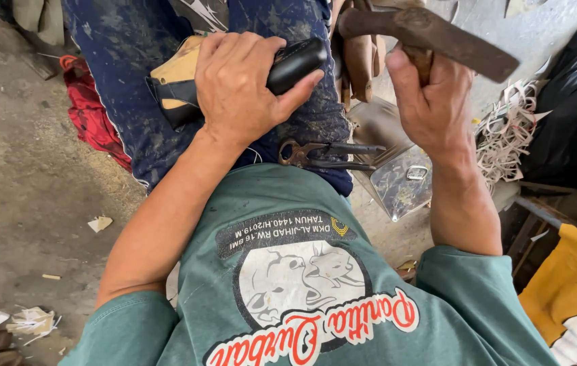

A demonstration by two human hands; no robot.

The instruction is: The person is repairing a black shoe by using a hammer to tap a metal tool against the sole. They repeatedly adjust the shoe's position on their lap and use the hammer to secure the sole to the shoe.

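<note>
Left hand (238, 85): presses the black shoe (288, 64) down on the lap.
Right hand (427, 95): grips the hammer (437, 34) by its handle.
Shoe: looks stiff and smooth, maybe slippery.
Hammer: looks heavy and rusty.

Pincers (326, 154) lie on the lap. A red cloth (92, 112) sits on the floor. Pale strips (505, 132) pile beside a black bag (576, 115).

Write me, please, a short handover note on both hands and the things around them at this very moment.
Left hand: pressed down on a black shoe lying across the lap, fingers wrapped over it.
Right hand: closed round the handle of a rusty hammer, head raised level above the lap, clear of the shoe.
Pincers: resting loose on the lap, close to the belly, touched by neither hand.
Done or left: cannot tell from this view; the shoe's tan inner side faces left, and no nails are visible.
</note>
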